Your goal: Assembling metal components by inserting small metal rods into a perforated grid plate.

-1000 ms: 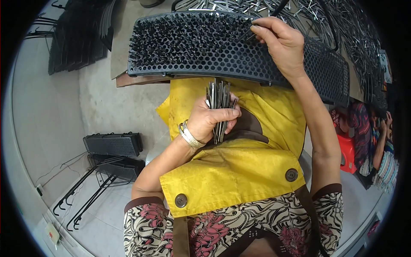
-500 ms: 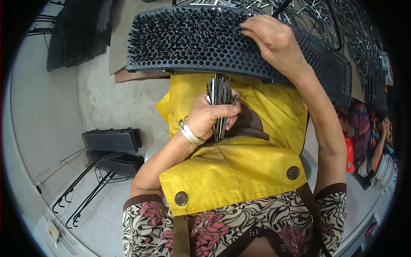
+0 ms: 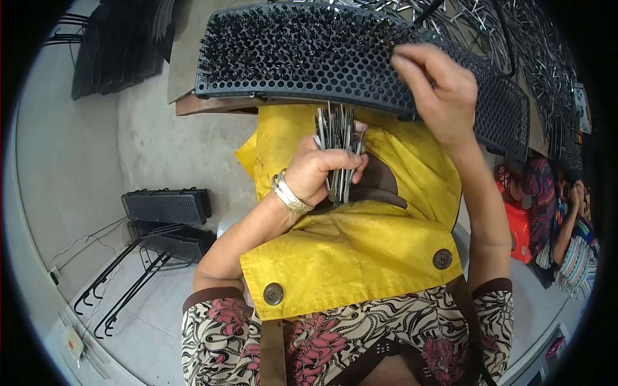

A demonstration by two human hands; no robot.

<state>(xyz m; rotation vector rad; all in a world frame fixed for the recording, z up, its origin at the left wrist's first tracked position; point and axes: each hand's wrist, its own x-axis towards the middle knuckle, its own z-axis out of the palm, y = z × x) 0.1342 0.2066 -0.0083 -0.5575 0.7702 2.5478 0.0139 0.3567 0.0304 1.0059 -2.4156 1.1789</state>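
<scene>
My left hand (image 3: 315,170) is wrapped round a bundle of thin metal strips (image 3: 335,128), upright over my lap. Above the long black perforated tray (image 3: 360,83), my right hand (image 3: 444,96) is closed in a pinch, thumb and index finger together. Whatever lies between those fingertips, if anything, is hidden or too small to make out. Small dark pieces stand packed in the holes over the tray's left and middle part. Toward its right end the round holes show bare. A yellow apron (image 3: 347,257) covers my lap below the tray.
Many loose metal strips (image 3: 547,83) lie heaped at the far right. Black perforated trays (image 3: 164,206) and hooked black rods (image 3: 122,283) stand at left, near a wall. Dark panels (image 3: 116,55) lean at the upper left. Another person (image 3: 573,257) sits at right by a red stool (image 3: 517,225).
My right hand has drawn back from the tray's filled part, moving right and slightly nearer me. My left hand keeps its bundle, the strips now slightly more spread.
</scene>
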